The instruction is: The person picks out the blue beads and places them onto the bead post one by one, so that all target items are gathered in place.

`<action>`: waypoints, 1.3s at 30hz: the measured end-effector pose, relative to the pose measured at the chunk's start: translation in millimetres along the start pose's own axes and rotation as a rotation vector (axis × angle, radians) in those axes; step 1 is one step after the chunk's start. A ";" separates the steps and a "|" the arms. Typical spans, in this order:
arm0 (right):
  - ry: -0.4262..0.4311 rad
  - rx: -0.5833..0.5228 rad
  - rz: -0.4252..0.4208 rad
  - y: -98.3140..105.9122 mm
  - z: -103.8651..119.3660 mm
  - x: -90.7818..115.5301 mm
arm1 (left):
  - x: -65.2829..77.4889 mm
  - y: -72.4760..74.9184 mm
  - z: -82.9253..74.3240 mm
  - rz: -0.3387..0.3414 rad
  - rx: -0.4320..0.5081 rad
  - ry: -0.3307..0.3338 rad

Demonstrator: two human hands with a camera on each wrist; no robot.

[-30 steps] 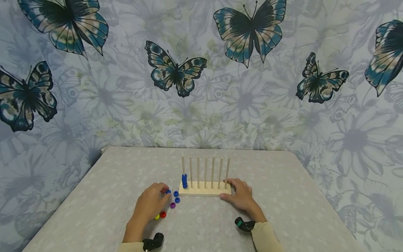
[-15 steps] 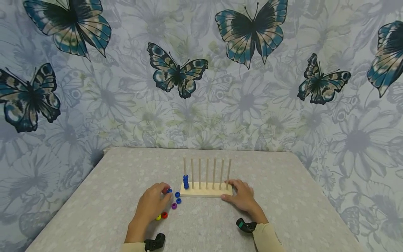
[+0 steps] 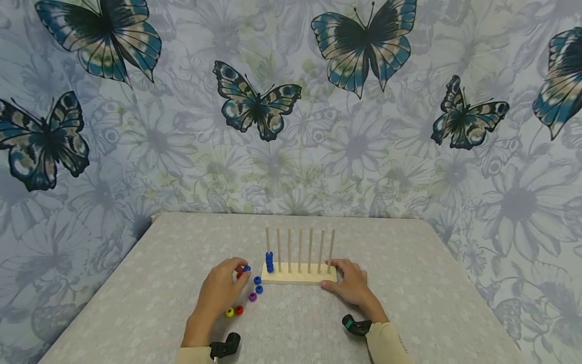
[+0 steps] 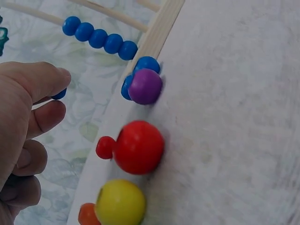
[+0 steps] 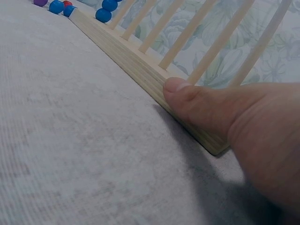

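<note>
My left hand pinches a blue bead between thumb and fingers, raised above the table to the left of a wooden peg stand. In the left wrist view that bead is mostly covered by the thumb. The stand has a flat base with a row of upright pegs; a stack of blue beads fills the lower part of its leftmost peg, and the others are bare. At the base's right end my right hand holds it, the thumb on the front edge and fingers behind.
Loose beads lie left of the stand: two blue ones by its corner, a purple one, a red one and a yellow one. Farther back are another red bead and an orange one. A patterned wall stands behind the table.
My left hand has lifted the blue bead slightly up and away from the table, uncovering a red bead behind. The right hand keeps its hold on the stand. The view has shifted slightly.
</note>
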State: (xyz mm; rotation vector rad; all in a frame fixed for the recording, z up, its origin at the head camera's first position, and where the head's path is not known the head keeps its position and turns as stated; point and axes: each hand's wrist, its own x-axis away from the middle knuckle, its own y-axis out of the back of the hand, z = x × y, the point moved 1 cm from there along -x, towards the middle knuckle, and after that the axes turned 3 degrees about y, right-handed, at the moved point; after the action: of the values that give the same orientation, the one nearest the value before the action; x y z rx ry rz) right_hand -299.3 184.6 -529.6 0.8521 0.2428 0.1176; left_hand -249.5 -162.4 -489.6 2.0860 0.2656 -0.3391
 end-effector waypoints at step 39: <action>0.009 -0.021 -0.009 -1.0 -3.0 -1.5 | -32.3 39.1 -47.7 -0.217 0.249 -0.207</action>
State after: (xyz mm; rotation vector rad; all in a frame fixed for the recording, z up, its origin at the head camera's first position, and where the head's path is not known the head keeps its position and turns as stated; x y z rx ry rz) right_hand -301.5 185.9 -532.0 0.8300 0.2535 0.1155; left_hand -260.9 -142.8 -423.8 2.2485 0.3405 -0.7468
